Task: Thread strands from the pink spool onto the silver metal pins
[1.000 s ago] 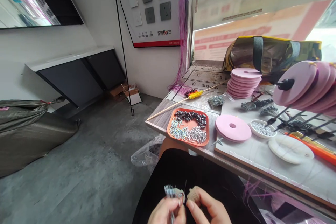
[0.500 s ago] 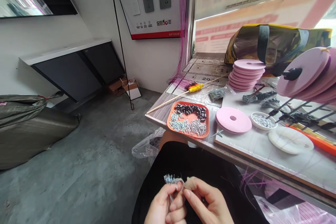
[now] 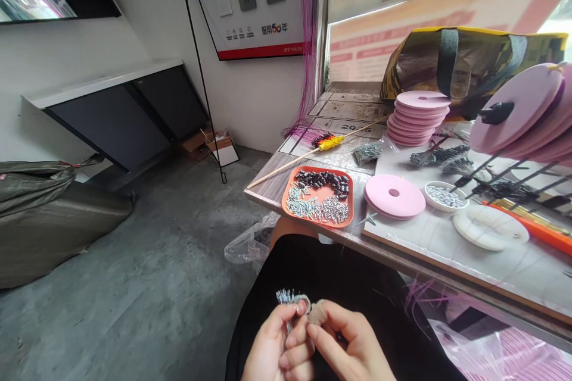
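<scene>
Over my lap, my left hand point(image 3: 279, 339) is closed around a bundle of thin silvery pieces point(image 3: 285, 296), whose bluish-grey ends fan out above the thumb. Their exact kind is too small to tell. My right hand point(image 3: 346, 339) meets it fingertip to fingertip, its thumb and fingers pinched together. A beige ribbed piece point(image 3: 317, 312), perhaps a finger cover, shows at the right index fingertip. Whatever lies between the right fingertips is hidden. On the table in front, an orange tray point(image 3: 285, 199) holds black beads, small silvery beads and short pale-green tubes.
Pink discs point(image 3: 395, 195) lie and stack on the table, near a white bowl point(image 3: 447, 205) of grey pieces. A wooden stick point(image 3: 286, 165) with a yellow-wrapped part lies behind the tray. A black and yellow bag point(image 3: 415, 65) stands at the back. Grey floor point(image 3: 134, 286) stretches left.
The view has shifted slightly, so the table things sit a little higher and further left. Both hands stay together, with the fingertips shifted slightly and more of the beige piece showing.
</scene>
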The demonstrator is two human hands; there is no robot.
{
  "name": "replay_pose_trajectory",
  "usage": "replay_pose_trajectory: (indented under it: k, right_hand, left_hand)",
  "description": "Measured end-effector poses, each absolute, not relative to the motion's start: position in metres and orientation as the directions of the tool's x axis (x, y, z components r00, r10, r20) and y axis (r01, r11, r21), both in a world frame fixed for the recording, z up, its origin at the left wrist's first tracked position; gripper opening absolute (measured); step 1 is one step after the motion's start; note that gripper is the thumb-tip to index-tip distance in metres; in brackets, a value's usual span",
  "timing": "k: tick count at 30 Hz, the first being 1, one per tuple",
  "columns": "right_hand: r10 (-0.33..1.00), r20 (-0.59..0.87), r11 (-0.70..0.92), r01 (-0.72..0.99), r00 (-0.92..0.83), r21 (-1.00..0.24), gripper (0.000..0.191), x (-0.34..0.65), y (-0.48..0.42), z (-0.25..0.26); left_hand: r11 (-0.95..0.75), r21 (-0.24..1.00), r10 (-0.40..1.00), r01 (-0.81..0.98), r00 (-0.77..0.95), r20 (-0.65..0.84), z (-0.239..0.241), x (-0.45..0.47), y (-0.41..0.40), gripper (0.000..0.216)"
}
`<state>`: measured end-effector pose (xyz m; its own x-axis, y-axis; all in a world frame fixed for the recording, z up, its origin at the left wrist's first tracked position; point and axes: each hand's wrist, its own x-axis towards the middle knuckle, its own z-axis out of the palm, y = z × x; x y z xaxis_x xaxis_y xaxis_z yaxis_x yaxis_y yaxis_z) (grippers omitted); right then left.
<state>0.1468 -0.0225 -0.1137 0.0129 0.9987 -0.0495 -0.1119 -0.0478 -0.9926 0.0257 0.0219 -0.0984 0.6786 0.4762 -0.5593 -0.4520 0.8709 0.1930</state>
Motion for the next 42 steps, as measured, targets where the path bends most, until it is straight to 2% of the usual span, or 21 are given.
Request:
replay_pose_trajectory:
  k: [5,12,24,34,42]
  right_hand:
    - [0.997,-0.06,-0.065,-0.14,-0.04,-0.988,0.037,0.1475,-0.0218,-0.1132]
    - [0.997,-0.074,-0.074,-0.193,-0.009,-0.978,0.04,0.1449,-0.0218,-0.1173]
    - [0.996,-0.089,-0.091,-0.198,-0.016,-0.976,0.039,0.1448,-0.0215,-0.1166]
    - [0.992,-0.11,-0.121,-0.2,-0.061,-0.972,0.036,0.147,-0.0203,-0.1103]
    - [0.994,-0.11,-0.113,-0.29,-0.027,-0.95,0.04,0.1437,-0.0211,-0.1154]
  left_hand:
    - [0.885,0.198,0.455,-0.422,0.692,-0.561,-0.0954,0.0273,0.022,0.037]
    - [0.868,0.192,0.48,-0.458,0.673,-0.563,-0.0982,0.0264,0.0216,0.024]
    - [0.866,0.217,0.492,-0.451,0.686,-0.536,-0.0986,0.0259,0.0214,0.021]
    - [0.86,0.315,0.507,-0.401,0.603,-0.616,-0.098,0.0269,0.0195,0.041]
    - [0.865,0.255,0.493,-0.432,0.641,-0.588,-0.0981,0.0271,0.0204,0.03]
